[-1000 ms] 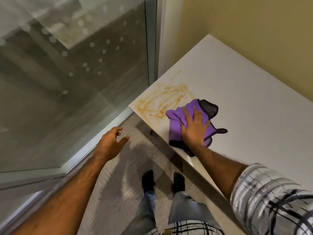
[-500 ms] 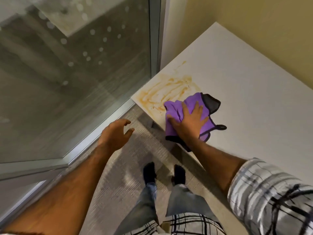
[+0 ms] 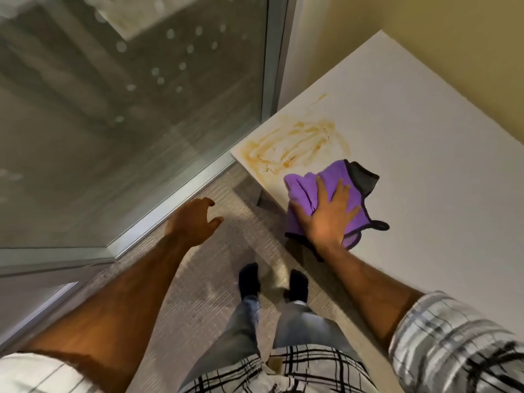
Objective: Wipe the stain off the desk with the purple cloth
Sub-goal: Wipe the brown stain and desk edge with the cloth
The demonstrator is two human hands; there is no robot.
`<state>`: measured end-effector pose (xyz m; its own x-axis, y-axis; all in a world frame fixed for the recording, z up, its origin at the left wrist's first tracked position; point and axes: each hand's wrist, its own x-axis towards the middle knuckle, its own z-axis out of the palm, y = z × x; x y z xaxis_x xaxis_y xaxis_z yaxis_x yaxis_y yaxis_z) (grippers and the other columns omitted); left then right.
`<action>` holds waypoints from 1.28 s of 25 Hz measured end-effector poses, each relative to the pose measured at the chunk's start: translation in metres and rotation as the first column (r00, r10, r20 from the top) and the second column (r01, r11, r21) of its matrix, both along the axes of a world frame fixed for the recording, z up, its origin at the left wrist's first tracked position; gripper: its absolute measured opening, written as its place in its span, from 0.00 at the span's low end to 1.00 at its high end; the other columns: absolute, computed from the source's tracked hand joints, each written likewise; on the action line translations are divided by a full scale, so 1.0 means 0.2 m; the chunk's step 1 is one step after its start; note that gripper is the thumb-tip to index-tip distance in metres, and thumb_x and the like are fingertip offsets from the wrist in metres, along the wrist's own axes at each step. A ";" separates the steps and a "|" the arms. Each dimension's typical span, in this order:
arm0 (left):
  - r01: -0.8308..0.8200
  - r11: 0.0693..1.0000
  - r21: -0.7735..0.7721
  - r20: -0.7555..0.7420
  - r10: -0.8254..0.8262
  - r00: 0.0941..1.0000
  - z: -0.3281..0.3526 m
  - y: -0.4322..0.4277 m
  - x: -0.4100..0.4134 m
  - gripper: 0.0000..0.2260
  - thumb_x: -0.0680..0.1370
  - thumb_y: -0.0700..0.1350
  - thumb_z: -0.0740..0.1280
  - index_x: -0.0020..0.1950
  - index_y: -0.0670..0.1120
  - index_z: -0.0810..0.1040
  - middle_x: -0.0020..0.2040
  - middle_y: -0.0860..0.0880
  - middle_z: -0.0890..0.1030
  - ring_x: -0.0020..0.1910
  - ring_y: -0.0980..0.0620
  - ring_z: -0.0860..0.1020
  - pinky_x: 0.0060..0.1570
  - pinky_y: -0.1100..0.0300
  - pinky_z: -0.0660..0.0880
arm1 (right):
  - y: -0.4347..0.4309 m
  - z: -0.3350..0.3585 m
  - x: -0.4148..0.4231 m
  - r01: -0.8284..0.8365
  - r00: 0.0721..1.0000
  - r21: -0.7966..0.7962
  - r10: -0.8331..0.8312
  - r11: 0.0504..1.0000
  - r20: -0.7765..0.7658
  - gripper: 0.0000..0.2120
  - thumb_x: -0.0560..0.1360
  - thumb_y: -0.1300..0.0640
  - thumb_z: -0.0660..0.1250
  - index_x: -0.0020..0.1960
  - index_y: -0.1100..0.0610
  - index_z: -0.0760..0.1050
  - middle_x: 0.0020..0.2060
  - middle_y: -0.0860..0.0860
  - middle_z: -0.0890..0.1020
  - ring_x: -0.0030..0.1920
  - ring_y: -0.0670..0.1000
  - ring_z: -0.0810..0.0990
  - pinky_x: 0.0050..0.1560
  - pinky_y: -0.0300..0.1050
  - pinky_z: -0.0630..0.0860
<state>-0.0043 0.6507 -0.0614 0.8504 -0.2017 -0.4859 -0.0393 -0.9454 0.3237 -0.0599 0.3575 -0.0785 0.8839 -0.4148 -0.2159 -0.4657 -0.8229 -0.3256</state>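
Cloth [image 3: 334, 194], purple with dark trim, bunched at desk [image 3: 425, 165] front edge, just right of orange stain [image 3: 295, 146] at the corner. Right hand [image 3: 329, 217] flat on cloth, fingers spread, pressing down, arm extended. Left hand [image 3: 192, 222] off the desk, over floor [image 3: 198, 279], fingers loosely curled, holding nothing. Hands well apart.
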 end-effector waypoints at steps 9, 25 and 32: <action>-0.084 0.994 -0.067 -0.079 0.078 0.994 -0.02 0.07 0.00 0.25 0.77 0.60 0.65 0.69 0.48 0.71 0.66 0.45 0.78 0.63 0.44 0.77 0.57 0.50 0.74 | -0.20 -0.03 -0.25 -0.495 0.862 -0.057 0.498 0.867 0.091 0.30 0.77 0.33 0.51 0.76 0.43 0.59 0.77 0.57 0.61 0.76 0.63 0.59 0.70 0.75 0.56; 0.012 0.997 0.082 0.265 -0.034 0.964 -0.08 0.29 -0.08 0.37 0.74 0.71 0.53 0.76 0.50 0.61 0.80 0.43 0.57 0.79 0.44 0.54 0.74 0.40 0.54 | -0.09 -0.06 -0.09 -0.658 0.748 -0.131 0.663 0.742 -0.001 0.37 0.72 0.34 0.60 0.78 0.42 0.55 0.79 0.58 0.55 0.78 0.63 0.52 0.68 0.77 0.56; -0.012 0.992 0.128 0.218 -0.016 0.976 -0.15 0.30 -0.12 0.42 0.73 0.75 0.47 0.80 0.52 0.48 0.81 0.46 0.44 0.80 0.47 0.43 0.76 0.40 0.42 | 0.28 -0.06 0.19 -0.439 0.898 -0.240 0.412 0.866 -0.156 0.46 0.71 0.35 0.68 0.79 0.44 0.47 0.79 0.62 0.51 0.78 0.67 0.49 0.70 0.76 0.50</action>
<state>-0.0274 0.7108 -0.0918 0.9383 -0.1518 -0.3106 -0.0975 -0.9782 0.1834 -0.0213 0.4129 -0.0901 0.9679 -0.0564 -0.2450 -0.0688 -0.9967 -0.0424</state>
